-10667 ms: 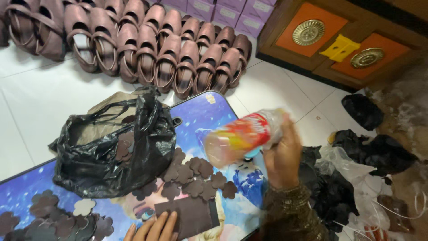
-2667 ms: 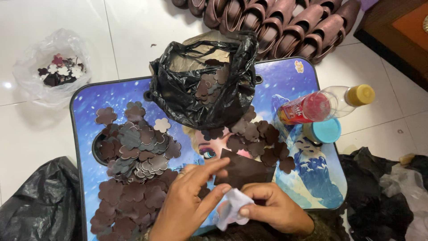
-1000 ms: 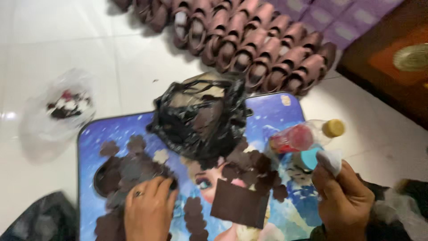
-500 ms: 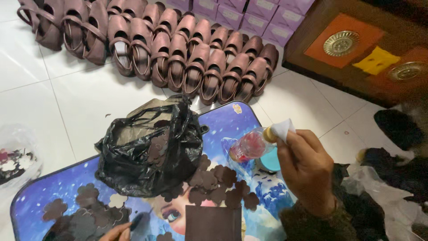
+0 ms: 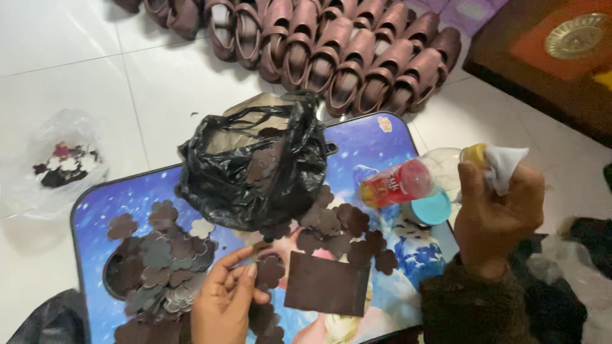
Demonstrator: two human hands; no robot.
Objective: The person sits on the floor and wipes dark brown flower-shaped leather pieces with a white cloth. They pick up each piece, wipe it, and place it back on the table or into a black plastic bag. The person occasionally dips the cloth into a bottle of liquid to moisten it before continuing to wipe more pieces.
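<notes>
My right hand (image 5: 494, 213) grips a white cloth (image 5: 505, 164) and presses it against the yellow cap of a clear plastic bottle (image 5: 417, 178) with a red label, which lies tilted over the low table (image 5: 95, 197). My left hand (image 5: 223, 299) pinches a brown flower-shaped cutout (image 5: 269, 271) near the table's front edge. Beside it lies a dark brown rectangular sheet (image 5: 326, 285). More flower cutouts (image 5: 156, 267) are heaped at the left and scattered in the middle (image 5: 341, 226). An open black plastic bag (image 5: 255, 165) holding cutouts sits at the table's back.
A row of brown slippers (image 5: 331, 51) lines the white tiled floor behind the table. A clear bag of small flowers (image 5: 60, 162) lies on the floor at left. A teal round lid (image 5: 430, 210) sits under the bottle. Dark bags (image 5: 593, 236) lie at right.
My right hand has brought the cloth against the bottle's cap and the bottle has tipped. My left hand has come up from the table edge and taken hold of a flower cutout.
</notes>
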